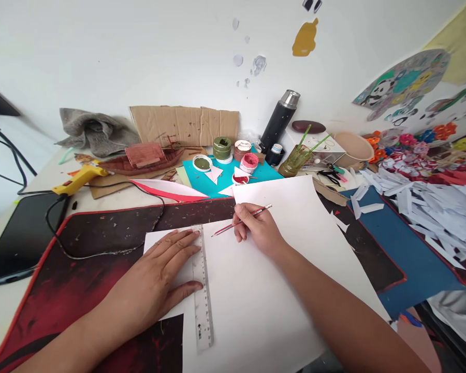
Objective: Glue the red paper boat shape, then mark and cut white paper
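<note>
The ruler, clear plastic, lies on the white sheet toward its nine o'clock side and runs from twelve to six. My left hand is spread flat at nine o'clock of it. The palm rests on the paper and the fingertips and thumb reach onto the ruler's edge, so my weight pins both ruler and sheet against slipping on the dark desk mat.

My right hand sits at the ruler's two o'clock, thumb and fingers pinched on a red pencil. I hold it low and slanted, its point aimed at eight o'clock and just beside the ruler's right edge. I cannot tell whether the point touches the paper. The heel of this hand rests on the sheet, which steadies the pencil.

Everything else is well apart from the sheet:
- At twelve o'clock, open paint pots stand on a teal sheet.
- At ten o'clock lies a yellow glue gun, its cord trailing over the mat.
- At two o'clock is a heap of white paper strips.
</note>
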A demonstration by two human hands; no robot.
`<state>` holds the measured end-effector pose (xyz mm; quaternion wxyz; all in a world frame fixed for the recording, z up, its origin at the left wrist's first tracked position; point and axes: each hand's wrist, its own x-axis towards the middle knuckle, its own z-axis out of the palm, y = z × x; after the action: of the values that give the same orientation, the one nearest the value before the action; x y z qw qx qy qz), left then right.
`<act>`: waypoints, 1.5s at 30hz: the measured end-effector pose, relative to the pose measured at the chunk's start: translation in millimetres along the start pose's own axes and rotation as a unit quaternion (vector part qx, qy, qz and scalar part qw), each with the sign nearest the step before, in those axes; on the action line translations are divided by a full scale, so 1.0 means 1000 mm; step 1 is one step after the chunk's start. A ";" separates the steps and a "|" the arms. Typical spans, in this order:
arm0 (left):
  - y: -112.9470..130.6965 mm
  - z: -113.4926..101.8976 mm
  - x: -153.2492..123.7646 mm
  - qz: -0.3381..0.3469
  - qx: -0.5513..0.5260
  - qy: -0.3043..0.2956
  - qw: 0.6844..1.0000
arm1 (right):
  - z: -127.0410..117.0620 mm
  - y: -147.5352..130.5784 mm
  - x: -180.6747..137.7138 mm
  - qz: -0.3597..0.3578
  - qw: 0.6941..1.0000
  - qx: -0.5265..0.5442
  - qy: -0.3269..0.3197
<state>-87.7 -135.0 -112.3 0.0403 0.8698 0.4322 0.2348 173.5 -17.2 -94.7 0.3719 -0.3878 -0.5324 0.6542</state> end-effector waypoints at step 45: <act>0.001 0.001 0.000 -0.016 -0.011 -0.008 1.000 | 0.007 -0.002 -0.007 0.013 0.995 -0.079 -0.058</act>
<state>-86.5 -135.5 -113.5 0.0570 0.8639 0.4434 0.2319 170.7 -25.9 -90.7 0.3002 -0.3840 -0.5977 0.6365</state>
